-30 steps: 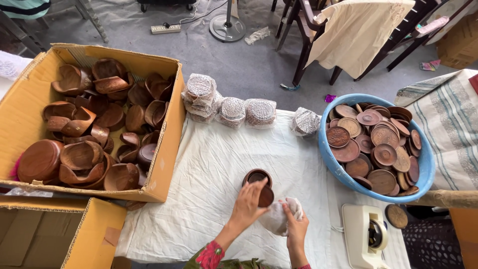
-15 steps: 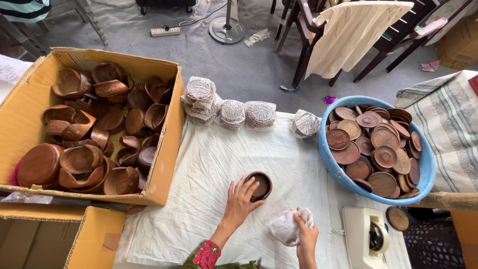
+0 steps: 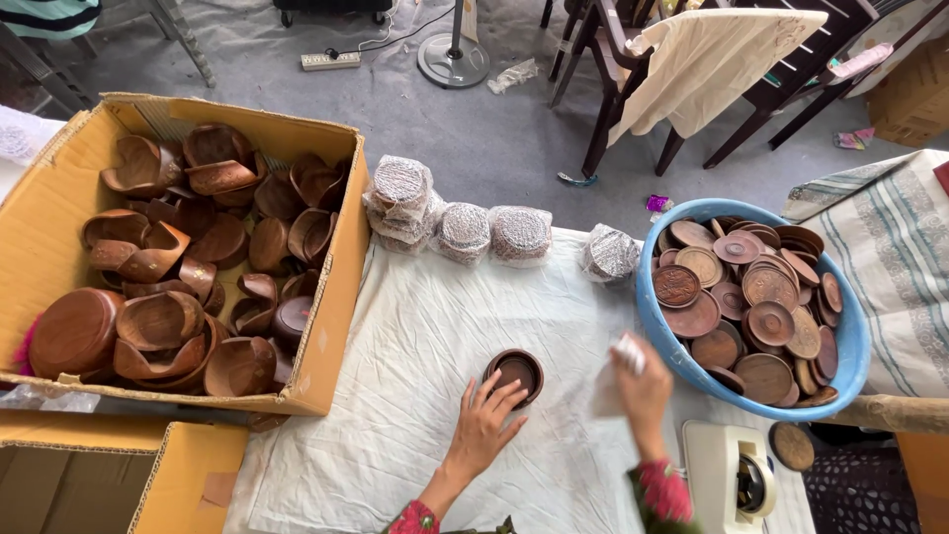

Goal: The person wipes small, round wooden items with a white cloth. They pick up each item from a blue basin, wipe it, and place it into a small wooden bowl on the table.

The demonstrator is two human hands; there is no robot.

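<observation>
Wooden and dark, the small bowl (image 3: 515, 374) is now sitting on the white cloth (image 3: 415, 326), set down where a second ago the left hand (image 3: 484, 427) was lifting it. That hand is resting flat, fingers spread, touching the bowl's rim from seven o'clock. The right hand (image 3: 643, 384) is swinging toward the blue tub (image 3: 848, 326) at three o'clock, gripping a pale rag (image 3: 615, 371); motion is blurring it, so the rag's shape is hard to make out.

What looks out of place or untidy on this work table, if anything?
Little stands out. One wooden disc lies alone outside the blue basin. The wooden bowls in the cardboard box are heaped at all angles. Nothing looks spilled or broken.
</observation>
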